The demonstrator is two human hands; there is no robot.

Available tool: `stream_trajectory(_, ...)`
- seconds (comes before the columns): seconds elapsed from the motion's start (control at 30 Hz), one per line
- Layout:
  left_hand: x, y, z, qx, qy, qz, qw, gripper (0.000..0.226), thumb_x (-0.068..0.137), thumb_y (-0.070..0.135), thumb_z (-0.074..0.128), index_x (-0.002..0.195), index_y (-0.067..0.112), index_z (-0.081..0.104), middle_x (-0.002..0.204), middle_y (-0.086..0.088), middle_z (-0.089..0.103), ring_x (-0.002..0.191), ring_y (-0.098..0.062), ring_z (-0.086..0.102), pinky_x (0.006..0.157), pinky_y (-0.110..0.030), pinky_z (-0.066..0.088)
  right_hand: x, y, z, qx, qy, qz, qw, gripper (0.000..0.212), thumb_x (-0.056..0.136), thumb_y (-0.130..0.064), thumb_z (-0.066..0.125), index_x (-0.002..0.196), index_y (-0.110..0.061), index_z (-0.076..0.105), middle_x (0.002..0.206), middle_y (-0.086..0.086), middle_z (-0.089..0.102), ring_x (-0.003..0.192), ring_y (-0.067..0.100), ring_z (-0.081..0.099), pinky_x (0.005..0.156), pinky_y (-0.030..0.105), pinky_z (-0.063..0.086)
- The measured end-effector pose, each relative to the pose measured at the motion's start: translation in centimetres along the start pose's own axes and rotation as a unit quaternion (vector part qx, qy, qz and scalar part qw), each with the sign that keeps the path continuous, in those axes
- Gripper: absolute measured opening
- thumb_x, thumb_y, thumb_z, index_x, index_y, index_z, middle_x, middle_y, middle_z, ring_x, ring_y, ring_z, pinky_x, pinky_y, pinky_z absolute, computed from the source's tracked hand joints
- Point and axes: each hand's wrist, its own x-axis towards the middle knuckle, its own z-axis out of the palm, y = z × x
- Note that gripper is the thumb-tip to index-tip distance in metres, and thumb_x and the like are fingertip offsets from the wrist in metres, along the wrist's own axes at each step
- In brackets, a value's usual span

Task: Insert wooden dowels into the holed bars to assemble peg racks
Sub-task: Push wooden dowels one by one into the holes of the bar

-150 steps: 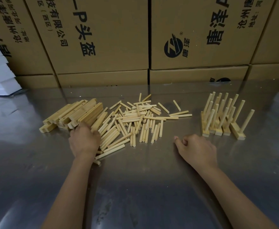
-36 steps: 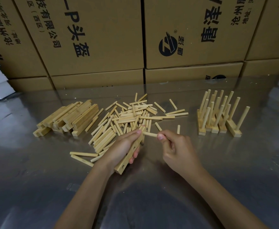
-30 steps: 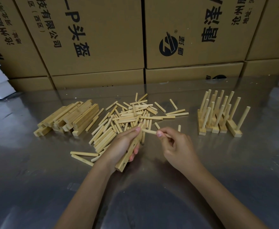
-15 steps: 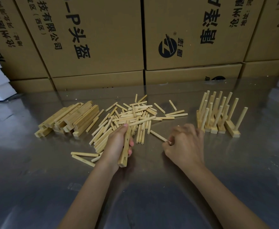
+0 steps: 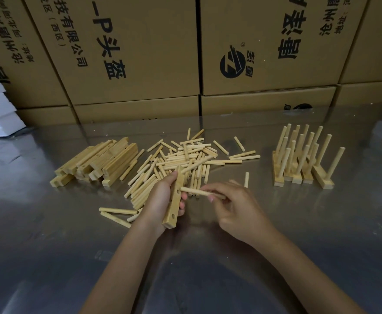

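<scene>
Half a second before, the right hand (image 5: 237, 207) had been down near the steel tabletop (image 5: 276, 257) with a dowel under its fingers; by this moment it had lifted that dowel (image 5: 199, 192) and carried it across to the holed bar (image 5: 176, 200), which the left hand (image 5: 163, 200) had kept upright-tilted in much the same place. The bar's long axis ran from near the person up and away toward the loose dowel pile (image 5: 181, 162), its holed face turned right; two round holes showed on it. The dowel lay almost level, crossways to the bar, its left tip touching the bar's face at the upper hole. The left hand's fingers were curled round the bar, and the right thumb and fingertips pinched the dowel at its right end. Bar and dowel were pale, smooth wood, the bar square-edged, the dowel round. A stack of bare bars (image 5: 99, 162) lay left of the pile, finished peg racks (image 5: 303, 159) stood right, and printed cardboard boxes (image 5: 140, 53) lined the back.
</scene>
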Motion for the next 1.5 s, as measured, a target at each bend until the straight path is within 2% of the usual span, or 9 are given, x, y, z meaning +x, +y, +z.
stream_trajectory(0.17,0.0,-0.3,0.4,0.039,0.003,0.016,0.999,0.034,0.105,0.040,0.041,0.093,0.014,0.060,0.051,-0.003,0.051,0.037,-0.014,0.043,0.036,-0.019,0.035,0.1,-0.6,-0.4,-0.030,0.016,-0.054,0.998,0.025,0.091,-0.003,0.059,0.108,-0.015,0.073,0.076,-0.023,0.047,0.081,0.007,0.042,0.072,0.015,0.034)
stream_trajectory(0.37,-0.1,-0.9,0.8,0.072,0.011,0.055,0.996,0.026,0.106,0.038,0.041,0.101,0.027,0.064,0.052,-0.001,0.051,0.042,-0.013,0.045,0.039,-0.021,0.036,-0.1,-1.0,-0.1,-0.051,0.014,-0.086,0.995,0.022,0.092,-0.003,0.058,0.105,-0.014,0.071,0.080,-0.014,0.047,0.083,0.012,0.043,0.070,0.029,0.041)
stream_trajectory(0.6,0.5,-1.8,1.1,0.065,0.013,0.073,0.995,0.022,0.106,0.038,0.042,0.118,0.034,0.060,0.050,0.003,0.052,0.043,-0.012,0.047,0.039,-0.021,0.037,0.0,-0.8,-0.2,-0.034,0.027,-0.070,0.997,0.016,0.090,0.000,0.060,0.095,-0.011,0.070,0.073,-0.026,0.044,0.077,-0.003,0.042,0.069,0.011,0.031)
stream_trajectory(0.77,1.1,-2.4,1.0,0.075,0.014,0.076,0.994,0.032,0.105,0.040,0.042,0.131,0.028,0.057,0.054,0.003,0.054,0.045,-0.010,0.049,0.039,-0.023,0.037,0.0,-0.4,0.1,-0.029,0.023,-0.051,0.998,0.015,0.090,-0.003,0.061,0.094,-0.013,0.071,0.079,-0.019,0.056,0.076,-0.004,0.045,0.067,0.011,0.031)
stream_trajectory(0.97,1.0,-2.3,1.1,0.092,0.017,0.069,0.993,0.031,0.105,0.041,0.042,0.128,0.029,0.058,0.055,0.001,0.054,0.045,-0.011,0.048,0.042,-0.023,0.038,0.0,0.2,0.2,-0.018,0.019,-0.030,0.999,0.012,0.092,-0.011,0.060,0.087,-0.016,0.069,0.066,-0.010,0.057,0.059,0.005,0.046,0.054,0.020,0.031)
stream_trajectory(1.13,0.7,-1.8,1.0,0.088,0.014,0.064,0.994,0.019,0.105,0.040,0.042,0.102,0.040,0.061,0.051,0.002,0.054,0.043,-0.011,0.048,0.043,-0.023,0.040,0.1,0.6,0.5,-0.014,0.012,-0.021,1.000,0.011,0.095,-0.018,0.059,0.089,-0.021,0.068,0.067,-0.012,0.058,0.060,0.006,0.048,0.054,0.025,0.034)
stream_trajectory(1.33,0.4,-1.4,0.9,0.111,-0.032,0.076,0.990,0.023,0.104,0.044,0.042,0.117,0.039,0.061,0.057,-0.002,0.057,0.046,-0.013,0.051,0.045,-0.023,0.042,0.0,1.2,0.5,-0.042,0.047,-0.031,0.998,0.011,0.095,-0.021,0.057,0.093,-0.026,0.066,0.076,-0.020,0.055,0.066,-0.003,0.048,0.058,0.021,0.032)
stream_trajectory(1.43,0.3,-1.5,0.8,0.112,-0.030,0.081,0.990,0.025,0.103,0.043,0.046,0.126,0.039,0.057,0.058,-0.001,0.057,0.047,-0.012,0.051,0.045,-0.024,0.042,0.2,1.3,0.3,-0.020,0.044,-0.016,0.999,0.012,0.095,-0.036,0.056,0.097,-0.031,0.067,0.078,-0.016,0.064,0.065,0.002,0.053,0.056,0.029,0.042)
stream_trajectory(1.5,0.3,-1.6,0.8,0.092,-0.017,0.085,0.992,0.023,0.104,0.039,0.046,0.124,0.038,0.058,0.056,0.000,0.056,0.045,-0.012,0.049,0.043,-0.023,0.041,0.3,1.3,-0.1,0.000,0.056,0.017,0.998,0.029,0.093,-0.058,0.048,0.095,-0.034,0.065,0.071,-0.013,0.063,0.060,0.007,0.055,0.053,0.028,0.044)
